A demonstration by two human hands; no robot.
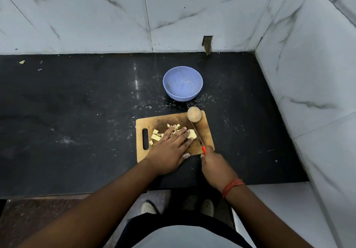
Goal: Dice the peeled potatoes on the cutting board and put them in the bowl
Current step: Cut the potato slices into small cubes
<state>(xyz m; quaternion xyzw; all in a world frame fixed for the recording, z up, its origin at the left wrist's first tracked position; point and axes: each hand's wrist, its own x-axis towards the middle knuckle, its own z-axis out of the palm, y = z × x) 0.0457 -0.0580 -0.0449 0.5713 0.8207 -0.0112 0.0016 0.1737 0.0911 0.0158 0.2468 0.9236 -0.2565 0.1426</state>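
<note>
Writing: we find no brand, label or readable text on anything here.
Cutting board (pixel 206 132): our landmark, a wooden board with a handle slot at its left end, lying on the black counter (pixel 77 112).
Potato piece (pixel 192 133): we see a pale chunk near the board's middle, its left part under our fingertips, its right side against the blade.
Diced potato (pixel 155 137): we see small cubes scattered on the board's left half, partly under our left hand.
Whole potato (pixel 194 114): round, sitting on the board's far right corner.
Left hand (pixel 170 147): we lay it flat, palm down, over the board; fingers are straight and close together, pressing the chunk, thumb out along the near edge.
Right hand (pixel 212 163): at the board's near right corner, fingers curled round the red handle.
Knife (pixel 197 134): thin blade running away from us along the board's right half.
Bowl (pixel 183 83): blue, beyond the board's far edge, apart from it; no potato shows inside.
</note>
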